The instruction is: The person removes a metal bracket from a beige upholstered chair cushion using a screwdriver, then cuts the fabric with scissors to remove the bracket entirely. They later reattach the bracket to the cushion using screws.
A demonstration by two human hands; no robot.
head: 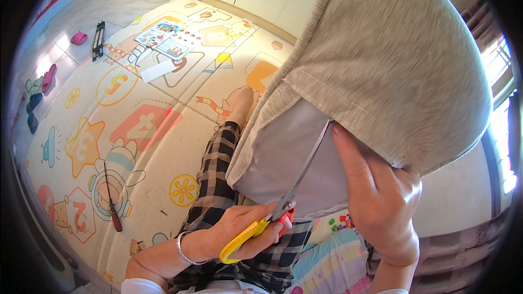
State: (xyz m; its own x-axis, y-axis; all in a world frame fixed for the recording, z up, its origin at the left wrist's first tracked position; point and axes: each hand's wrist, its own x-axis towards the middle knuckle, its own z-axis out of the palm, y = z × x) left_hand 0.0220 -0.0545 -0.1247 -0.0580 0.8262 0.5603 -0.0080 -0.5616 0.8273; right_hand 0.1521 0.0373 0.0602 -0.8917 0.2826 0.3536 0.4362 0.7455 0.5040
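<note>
My left hand, with a silver bangle at the wrist, grips scissors by their yellow and red handles. The long blades look nearly together and point up to the right. Their tips meet the hem of a beige fabric cover on a large rounded upholstered piece. With my right hand I hold that stitched hem, the index fingertip beside the blade tips. Below the hem shows a smooth grey lining. The fingers under the fabric are partly hidden.
A padded play mat covers the floor. On it lie a screwdriver with a dark red handle, a screw and an open booklet. My leg in checked trousers stretches beside the upholstered piece. Small coloured blocks lie below it.
</note>
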